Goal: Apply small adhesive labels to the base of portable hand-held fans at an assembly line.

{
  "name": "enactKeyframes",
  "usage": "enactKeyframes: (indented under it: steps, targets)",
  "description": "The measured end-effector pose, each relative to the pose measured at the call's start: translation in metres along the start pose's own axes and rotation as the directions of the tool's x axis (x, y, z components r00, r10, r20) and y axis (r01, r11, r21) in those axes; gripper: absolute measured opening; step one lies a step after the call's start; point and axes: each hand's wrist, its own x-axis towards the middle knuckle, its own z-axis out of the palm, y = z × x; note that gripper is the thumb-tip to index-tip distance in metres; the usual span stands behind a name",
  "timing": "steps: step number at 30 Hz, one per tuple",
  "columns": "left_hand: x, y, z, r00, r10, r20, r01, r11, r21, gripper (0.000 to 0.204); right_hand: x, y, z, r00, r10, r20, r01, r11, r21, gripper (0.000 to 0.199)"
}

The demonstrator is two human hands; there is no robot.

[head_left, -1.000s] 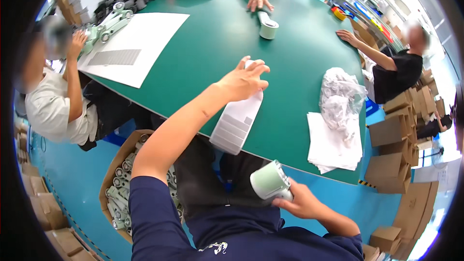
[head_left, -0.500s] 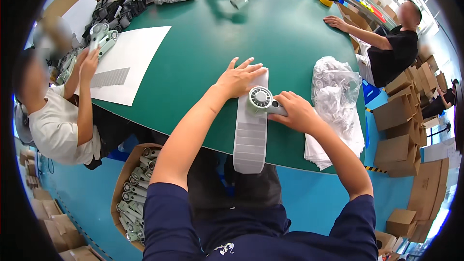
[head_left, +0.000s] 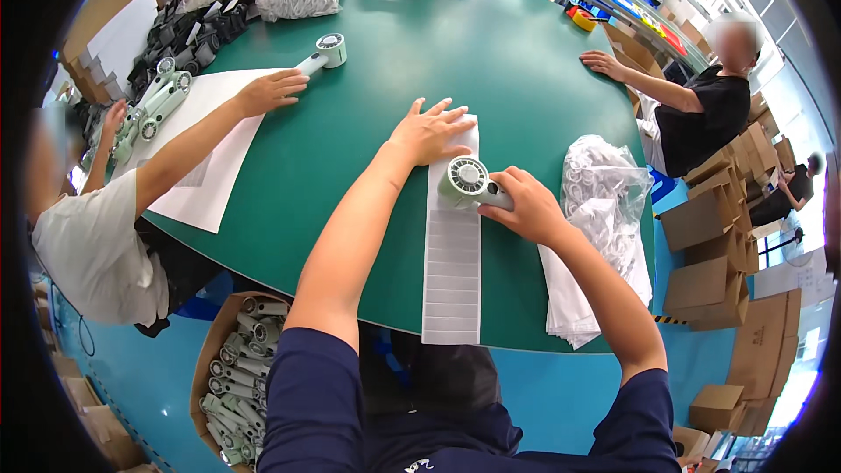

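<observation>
Near the middle of the table's front side lies a long strip of pale grey rectangular labels (head_left: 453, 289), its near end reaching past the table edge. My left hand (head_left: 431, 135) rests at the strip's far end with fingers spread. A pale green handheld fan (head_left: 466, 179) with a round grille is in my right hand (head_left: 532, 208), whose fingers wrap its handle. The fan's head is over the strip, grille up; whether it touches the labels I cannot tell.
Clear plastic bags (head_left: 604, 184) lie on white sheets (head_left: 574, 298) at right. A carton of fans (head_left: 210, 359) stands below left. At left, a co-worker's hand (head_left: 273, 92) reaches to another fan (head_left: 329, 51). Black parts (head_left: 197, 35) are piled far left. Another person (head_left: 701, 114) sits at right.
The far person's hand has let go of a fan and drawn back. The left co-worker has put down fans and stretched an arm to that fan. My hands keep nearly the same pose.
</observation>
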Motion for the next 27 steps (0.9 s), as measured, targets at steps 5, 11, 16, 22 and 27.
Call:
enactKeyframes:
  steps: [5,11,16,22,27]
  targets:
    - [0.016,-0.013,0.006,0.996,0.083,0.037,-0.081,0.995,-0.049,0.072,0.011,0.006,0.002,0.995,-0.097,0.018,0.098,0.994,-0.046,0.047]
    - [-0.013,-0.002,0.001,0.837,-0.055,-0.544,-0.08,0.972,-0.222,0.057,0.005,0.01,0.007,0.99,-0.137,-0.044,0.133,0.988,-0.084,0.051]
    - [-0.136,0.047,-0.042,0.787,-0.224,-0.575,-0.112,0.865,-0.49,0.04,-0.006,0.008,0.006,0.989,-0.143,-0.039,0.143,0.99,-0.009,0.048]
    - [-0.236,0.146,-0.055,0.991,0.027,-0.128,-0.072,0.93,-0.36,0.051,-0.013,-0.002,0.007,0.993,-0.106,-0.05,0.105,0.994,-0.008,0.048]
    - [-0.252,0.169,-0.047,0.998,0.051,0.028,-0.04,0.952,-0.304,0.056,-0.02,-0.012,0.007,0.994,-0.079,-0.073,0.079,0.997,0.008,0.048]
